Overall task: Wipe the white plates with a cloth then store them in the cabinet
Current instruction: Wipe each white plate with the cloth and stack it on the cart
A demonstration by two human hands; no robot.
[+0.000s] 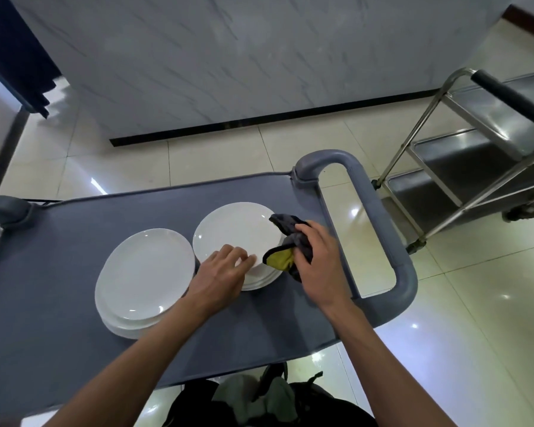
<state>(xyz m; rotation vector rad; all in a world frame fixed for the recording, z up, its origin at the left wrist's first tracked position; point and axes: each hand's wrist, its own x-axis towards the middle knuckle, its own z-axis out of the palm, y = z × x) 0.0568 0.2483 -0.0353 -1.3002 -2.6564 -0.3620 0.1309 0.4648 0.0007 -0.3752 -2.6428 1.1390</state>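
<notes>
Two stacks of white plates stand on a grey cart top [59, 266]. The left stack [144, 280] is untouched. The right stack [233, 232] has my left hand [221, 269] on the near rim of its top plate, fingers fairly straight. My right hand [318, 260] grips a bunched grey and yellow cloth [285, 241] at the right edge of that same stack, with the cloth touching the plate's rim.
The cart has a grey loop handle [379, 223] on the right and another handle [3, 209] at the left. A steel trolley [481, 155] stands on the tiled floor at the right. A marble-look wall panel [228, 57] rises behind the cart.
</notes>
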